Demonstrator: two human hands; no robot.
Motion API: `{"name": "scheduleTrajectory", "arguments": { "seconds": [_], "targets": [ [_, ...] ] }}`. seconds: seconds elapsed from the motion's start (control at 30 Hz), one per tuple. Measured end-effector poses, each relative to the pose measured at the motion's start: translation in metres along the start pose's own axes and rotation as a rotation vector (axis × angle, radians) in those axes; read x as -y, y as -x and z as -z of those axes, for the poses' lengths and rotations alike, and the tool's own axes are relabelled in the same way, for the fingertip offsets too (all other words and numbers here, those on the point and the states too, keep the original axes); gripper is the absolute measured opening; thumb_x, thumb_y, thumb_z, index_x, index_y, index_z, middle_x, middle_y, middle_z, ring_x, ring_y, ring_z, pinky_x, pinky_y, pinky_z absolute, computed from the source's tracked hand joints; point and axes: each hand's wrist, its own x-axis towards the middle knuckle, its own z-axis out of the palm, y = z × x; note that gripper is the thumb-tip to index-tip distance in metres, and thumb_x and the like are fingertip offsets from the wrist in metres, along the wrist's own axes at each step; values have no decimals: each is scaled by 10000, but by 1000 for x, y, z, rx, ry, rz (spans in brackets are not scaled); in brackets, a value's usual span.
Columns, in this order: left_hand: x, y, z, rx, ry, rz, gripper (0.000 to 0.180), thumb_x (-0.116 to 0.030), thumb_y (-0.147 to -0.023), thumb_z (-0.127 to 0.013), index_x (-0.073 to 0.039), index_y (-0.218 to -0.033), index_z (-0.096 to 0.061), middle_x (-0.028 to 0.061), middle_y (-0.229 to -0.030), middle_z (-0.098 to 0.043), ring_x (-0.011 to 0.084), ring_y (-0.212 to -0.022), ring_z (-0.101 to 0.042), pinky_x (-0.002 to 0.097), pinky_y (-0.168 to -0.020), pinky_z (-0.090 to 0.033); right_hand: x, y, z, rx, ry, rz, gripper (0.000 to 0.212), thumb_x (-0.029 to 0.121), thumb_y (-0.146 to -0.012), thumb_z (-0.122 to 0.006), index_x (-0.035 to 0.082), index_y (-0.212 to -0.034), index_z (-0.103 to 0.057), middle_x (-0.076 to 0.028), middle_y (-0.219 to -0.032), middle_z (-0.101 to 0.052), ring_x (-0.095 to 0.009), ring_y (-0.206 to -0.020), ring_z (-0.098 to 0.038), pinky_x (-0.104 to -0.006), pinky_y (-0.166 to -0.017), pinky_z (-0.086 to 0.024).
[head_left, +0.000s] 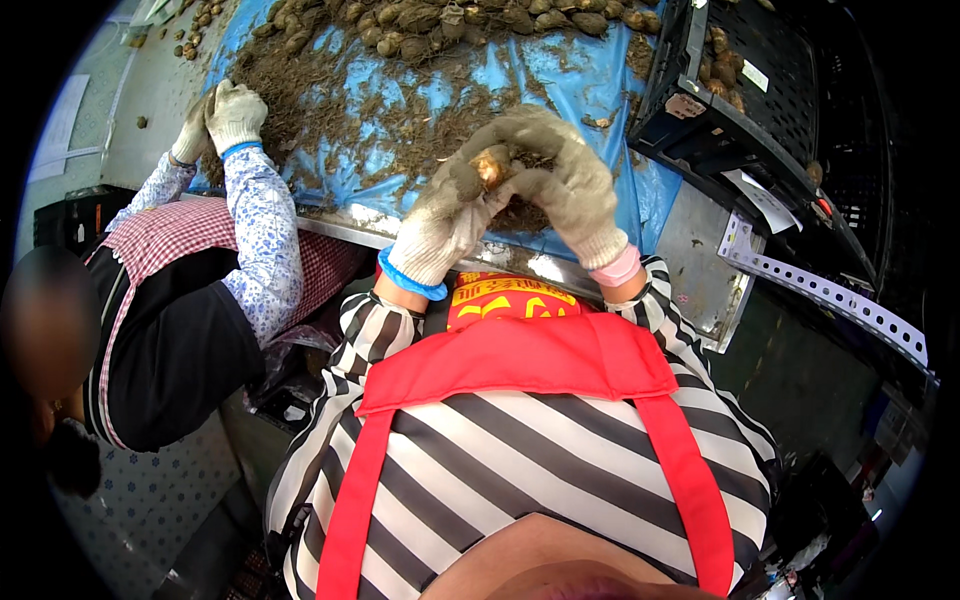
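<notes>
Over the near edge of the work table, both my hands are in soiled white knit gloves. My left hand (pixel 441 222) is closed round a small brown taro corm (pixel 490 169), whose pale, peeled-looking patch faces up. My right hand (pixel 577 188) curves over from the other side, its fingers meeting the left ones and closed at the corm. The fingertips are partly hidden behind the gloves. Under and beyond my hands, loose brown root fibres and dirt (pixel 400 150) lie on a blue plastic sheet (pixel 655 195).
A heap of taro corms (pixel 430 25) lies along the far side of the sheet. At right stands a black plastic crate (pixel 690 120) with several corms in it, near a perforated metal strip (pixel 830 285). To my left, a co-worker's gloved hands (pixel 232 115) work close together over the table.
</notes>
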Motion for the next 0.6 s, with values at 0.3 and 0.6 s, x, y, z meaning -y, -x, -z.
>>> {"name": "scheduleTrajectory", "arguments": {
  "seconds": [0.3, 0.6],
  "targets": [
    [-3, 2, -7, -4, -123, 37, 759, -153, -925, -690, 29, -1550, -301, 147, -1385, -529, 253, -1251, -595, 359, -1082, -522, 2, -17, 9, -100, 143, -534, 191, 94, -967, -645, 4, -1124, -707, -148, -1135, -725, -269, -1140, -678, -366, -983, -541],
    [-3, 2, -5, -51, -256, 8, 871, -184, -895, -696, 22, -1595, -221, 174, -1528, -434, 261, -1328, -546, 391, -1134, -477, -3, 8, -12, -58, -35, -51, 232, -3, -824, -754, 5, -1054, -724, -154, -1212, -689, -309, -1211, -631, -399, -1042, -497]
  ]
}}
